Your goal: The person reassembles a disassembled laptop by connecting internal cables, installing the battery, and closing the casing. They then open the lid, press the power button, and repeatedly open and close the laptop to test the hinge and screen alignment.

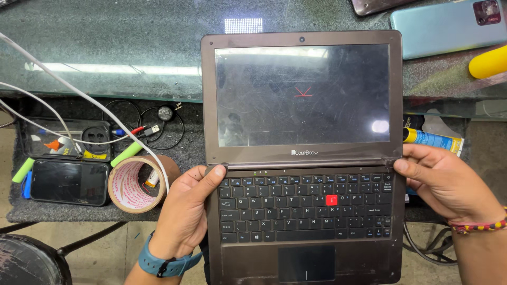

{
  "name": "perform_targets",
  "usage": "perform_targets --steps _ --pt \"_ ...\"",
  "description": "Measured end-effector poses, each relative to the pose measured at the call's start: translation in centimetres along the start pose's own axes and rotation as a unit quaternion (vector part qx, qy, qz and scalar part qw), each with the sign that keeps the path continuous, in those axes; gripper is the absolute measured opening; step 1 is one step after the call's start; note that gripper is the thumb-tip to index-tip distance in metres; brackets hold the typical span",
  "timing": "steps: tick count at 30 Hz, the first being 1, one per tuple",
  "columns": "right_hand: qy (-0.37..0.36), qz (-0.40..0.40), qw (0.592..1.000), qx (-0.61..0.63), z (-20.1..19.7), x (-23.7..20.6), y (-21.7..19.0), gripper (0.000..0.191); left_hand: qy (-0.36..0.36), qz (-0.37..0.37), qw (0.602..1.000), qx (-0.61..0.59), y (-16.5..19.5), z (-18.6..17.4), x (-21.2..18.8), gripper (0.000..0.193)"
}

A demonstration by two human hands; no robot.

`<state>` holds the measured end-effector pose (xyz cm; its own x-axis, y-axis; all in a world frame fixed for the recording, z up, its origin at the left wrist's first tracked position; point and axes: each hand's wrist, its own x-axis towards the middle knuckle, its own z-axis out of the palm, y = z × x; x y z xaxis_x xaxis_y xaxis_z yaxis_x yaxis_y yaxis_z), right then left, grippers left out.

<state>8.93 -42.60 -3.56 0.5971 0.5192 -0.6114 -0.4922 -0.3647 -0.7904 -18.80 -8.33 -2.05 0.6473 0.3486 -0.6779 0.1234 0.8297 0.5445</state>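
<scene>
Evidently I had the laptop (303, 158) lying open between both hands, its long side running across me: my left hand (185, 211) curled around its left edge near the hinge, my right hand (443, 182) pinching its right edge.

Pretty cramped around you. Your left hand (182, 214) has a tape roll (134, 183) just beside it, plus a dark phone (68, 182) and white cables (79, 105) further left. Your right hand (446, 184) sits close to a blue-and-yellow tube (433, 140). Behind the laptop (303, 158), the left part of the glass tabletop (105, 42) is open; the right corner holds a light blue phone (449, 24) and a yellow object (488, 62).
</scene>
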Motion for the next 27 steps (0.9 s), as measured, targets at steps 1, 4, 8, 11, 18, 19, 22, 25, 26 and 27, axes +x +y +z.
perform_targets --steps 1,4,8,11,18,19,22,25,26,27 --pt "0.002 -0.001 1.0 0.01 0.2 0.0 0.0 0.037 -0.005 0.009 1.0 -0.006 0.0 0.0 0.0 0.018" --pt "0.007 -0.007 0.999 0.038 0.4 -0.2 -0.1 0.035 -0.016 0.031 0.999 -0.008 0.2 0.0 0.2 0.017" --pt "0.005 -0.022 0.998 0.052 0.0 0.0 0.2 0.032 -0.045 0.018 0.998 0.03 0.8 0.3 0.6 0.028" --pt "-0.012 -0.04 0.997 0.068 -0.2 0.3 0.5 0.029 -0.072 -0.005 0.997 0.042 1.0 0.8 0.8 0.033" --pt "-0.012 -0.064 0.994 0.09 0.1 0.5 0.8 0.031 -0.09 -0.003 0.995 0.044 1.2 1.3 0.9 0.032" --pt "-0.015 -0.072 0.993 0.094 0.2 0.4 0.7 0.031 -0.096 0.002 0.995 0.038 1.3 1.3 0.9 0.031" --pt "-0.025 -0.101 0.988 0.116 0.6 0.3 0.6 0.032 -0.109 0.017 0.994 0.024 1.3 1.3 0.6 0.03" --pt "-0.041 -0.146 0.976 0.157 1.0 -0.1 0.6 0.034 -0.119 0.037 0.992 0.012 1.5 1.3 0.5 0.028" --pt "-0.046 -0.163 0.971 0.171 1.1 -0.3 0.6 0.037 -0.124 0.042 0.991 0.006 1.6 1.2 0.4 0.028" --pt "-0.05 -0.18 0.965 0.184 1.2 -0.4 0.6 0.04 -0.13 0.047 0.99 0.0 1.7 1.2 0.4 0.027"
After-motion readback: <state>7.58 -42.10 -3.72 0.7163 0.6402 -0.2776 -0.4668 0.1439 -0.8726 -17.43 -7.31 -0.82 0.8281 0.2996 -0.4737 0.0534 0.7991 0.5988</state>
